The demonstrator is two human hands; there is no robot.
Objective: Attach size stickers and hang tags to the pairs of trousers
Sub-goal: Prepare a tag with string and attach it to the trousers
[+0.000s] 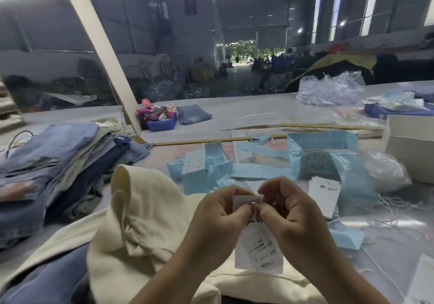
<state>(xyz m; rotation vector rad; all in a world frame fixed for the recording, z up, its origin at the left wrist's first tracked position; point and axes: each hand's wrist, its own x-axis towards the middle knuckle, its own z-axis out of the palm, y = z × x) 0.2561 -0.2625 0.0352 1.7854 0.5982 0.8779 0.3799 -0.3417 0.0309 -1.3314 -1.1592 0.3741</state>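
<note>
You are pinching the white hang tag [257, 245] at its top edge with your left hand [218, 212] and right hand [288, 212]. It is hanging above the cream trousers [141, 209] lying on the worktop [234, 113].

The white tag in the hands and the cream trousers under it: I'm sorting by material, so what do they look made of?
The hang tag looks like thin matte paper or card: flat, printed black text. The cream trousers look like soft woven cloth, likely cotton: matte with rumpled folds.

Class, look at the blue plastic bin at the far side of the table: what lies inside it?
The blue bin holds a heap of pink, purple and patterned items rising above its rim. They are too blurred to identify, and anything beneath them is covered.
</note>
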